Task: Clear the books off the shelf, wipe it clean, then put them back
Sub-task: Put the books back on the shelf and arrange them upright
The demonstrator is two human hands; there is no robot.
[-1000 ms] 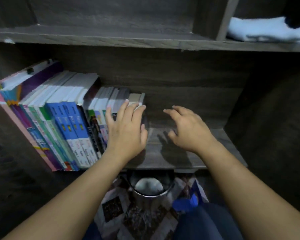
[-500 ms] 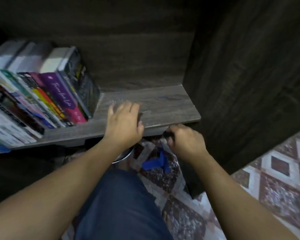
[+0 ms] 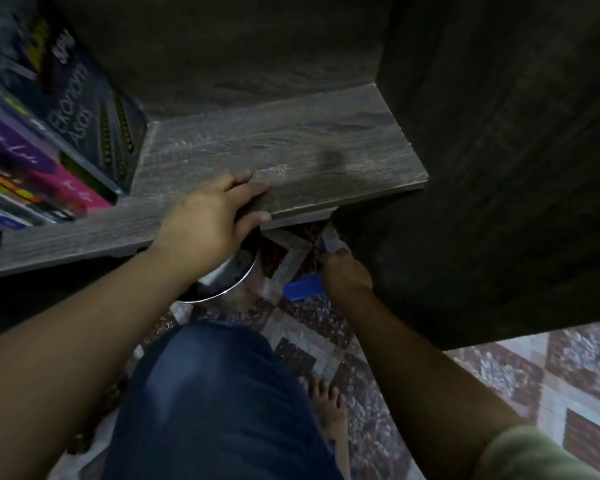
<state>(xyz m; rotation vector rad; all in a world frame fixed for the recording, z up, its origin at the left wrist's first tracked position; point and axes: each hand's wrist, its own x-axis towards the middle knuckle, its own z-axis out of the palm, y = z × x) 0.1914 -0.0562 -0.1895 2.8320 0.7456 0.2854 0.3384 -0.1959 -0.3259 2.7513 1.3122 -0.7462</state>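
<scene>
**Books** point(image 3: 49, 133): one row, standing on the shelf point(image 3: 291, 150) at its 9 o'clock end, not yet cleared. Spines face the front edge, with long axes slanting from 10 o'clock down to 4 o'clock in the view. Exact count not possible, being blurred and cropped. At least five spines, plus one dark cover lettered "Ekonomi Asas" closing the row.

**Shelf:** one board, grey wood grain, bare from the row to the side panel point(image 3: 499, 168) at 3 o'clock.

**Left hand** point(image 3: 215, 216): one, grasping the shelf's front edge, fingers laid on top and thumb tucked beneath.

**Right hand** point(image 3: 347, 275): one, below the shelf and against the side panel, touching a blue item point(image 3: 302, 289) at its 9 o'clock. Fingers hidden, so grasp or release cannot be told. Nature of the blue item also unclear.

**Key relation:** books at 10 o'clock from the left hand, near but apart, and well apart from the right hand. Left hand judged the nearer for drawing the end book out along its slant.

**Other:** one metal bowl point(image 3: 222, 275) under the shelf, partly behind the left wrist. One knee point(image 3: 215, 393) in blue denim. One bare foot point(image 3: 329, 403) on patterned floor point(image 3: 534, 375).
</scene>
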